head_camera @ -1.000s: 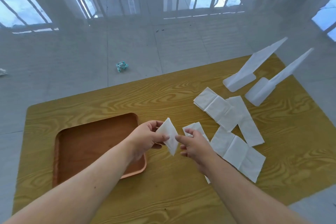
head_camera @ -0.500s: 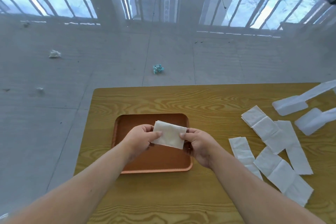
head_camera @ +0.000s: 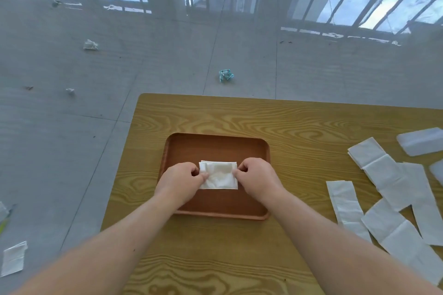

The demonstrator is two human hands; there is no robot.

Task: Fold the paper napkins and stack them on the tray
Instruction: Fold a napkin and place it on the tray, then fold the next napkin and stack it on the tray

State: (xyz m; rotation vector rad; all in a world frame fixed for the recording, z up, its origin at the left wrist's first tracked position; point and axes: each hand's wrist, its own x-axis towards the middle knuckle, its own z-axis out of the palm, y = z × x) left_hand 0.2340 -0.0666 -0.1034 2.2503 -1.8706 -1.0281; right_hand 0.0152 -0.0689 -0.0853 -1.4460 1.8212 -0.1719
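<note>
- Forearms, both bare, reach in from the near edge of the yellow wood-grain table (head_camera: 215,115) and meet over the tray.
- Left hand (head_camera: 178,181) pinches the left edge of the folded white paper napkin (head_camera: 218,175); right hand (head_camera: 257,178) pinches its right edge. Both grips are closed on the napkin, fingers curled under.
- Change noted: a second ago the napkin was held in the air beside the tray, over bare table; half a second ago it was carried flat above the tray; it now lies low against the floor of the rectangular brown wooden tray (head_camera: 215,146), near the middle. Whether it rests fully on the wood cannot be told.
- Judgement: folding of this piece is finished and placement is all but done; only release remains. It appears to be the first napkin on the tray, so the stack begins here.
- Unfolded white paper napkins (head_camera: 393,182) lie spread on the table well to the right, overlapping one another; most of the work is still ahead.
- Translucent white plastic pieces (head_camera: 422,142) sit at the far right edge.
- Grey tiled floor (head_camera: 96,67) beyond carries scraps, including a crumpled teal wrapper (head_camera: 225,75).
</note>
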